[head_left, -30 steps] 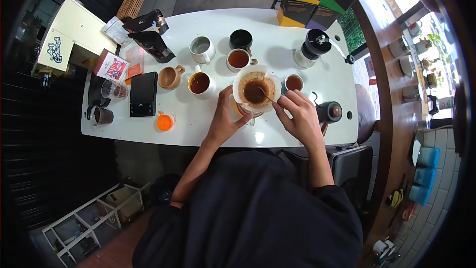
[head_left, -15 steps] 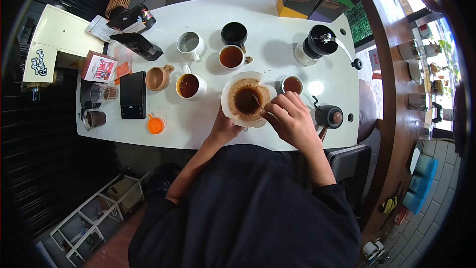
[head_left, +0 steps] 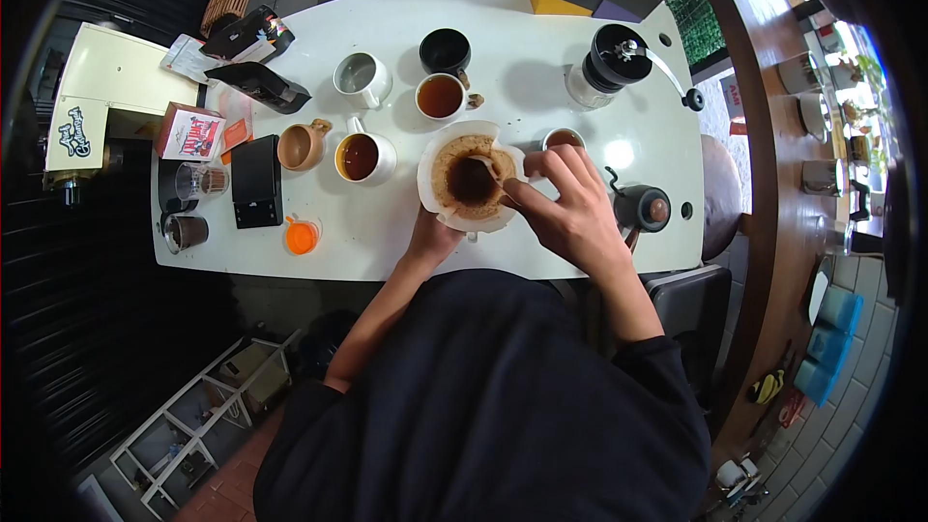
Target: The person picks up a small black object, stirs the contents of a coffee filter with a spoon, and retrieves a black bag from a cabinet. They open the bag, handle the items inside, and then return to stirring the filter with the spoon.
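My left hand point(head_left: 435, 235) is wrapped round a coffee dripper from below, its body mostly hidden by a white paper filter point(head_left: 437, 159). Wet coffee grounds point(head_left: 454, 169) coat the filter's walls, with a dark pool in the middle. Between the pinched fingertips of my right hand point(head_left: 572, 211) is a thin spoon point(head_left: 494, 174), its far end inside the filter; the tip is hard to make out. Just beyond my right fingers stands a cup of brown liquid point(head_left: 564, 138), partly covered. A cup of tea-coloured coffee point(head_left: 441, 97) sits behind the filter.
On the white table point(head_left: 387, 232) stand a white mug point(head_left: 384, 159), a brown cup point(head_left: 300, 148), a black scale point(head_left: 257, 184) and an orange scoop point(head_left: 302, 236). A hand grinder point(head_left: 614, 58) is at the back right, a kettle point(head_left: 638, 208) near my right wrist.
The view has shifted slightly. My right hand and the spoon have moved a little within the filter. My left hand still holds the dripper.
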Demonstrator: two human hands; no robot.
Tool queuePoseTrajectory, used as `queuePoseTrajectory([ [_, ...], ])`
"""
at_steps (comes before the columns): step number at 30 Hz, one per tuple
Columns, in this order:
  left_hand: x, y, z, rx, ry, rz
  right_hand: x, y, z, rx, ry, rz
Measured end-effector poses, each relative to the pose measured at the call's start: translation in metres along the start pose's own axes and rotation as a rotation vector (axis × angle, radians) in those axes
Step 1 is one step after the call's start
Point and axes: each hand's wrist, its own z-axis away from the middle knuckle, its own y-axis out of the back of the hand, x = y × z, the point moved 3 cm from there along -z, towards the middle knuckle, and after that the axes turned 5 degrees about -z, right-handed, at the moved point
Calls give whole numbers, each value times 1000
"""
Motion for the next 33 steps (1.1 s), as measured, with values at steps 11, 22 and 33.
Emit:
queuePoseTrajectory([
  [11,7,-1,-4,68,-107,-39,-9,-10,6,-33,-92,-88],
  [22,16,-3,-11,100,-115,77,-7,-18,16,80,-295,-291],
  [33,2,3,-6,83,-161,-150,-3,-9,20,180,-442,-456],
])
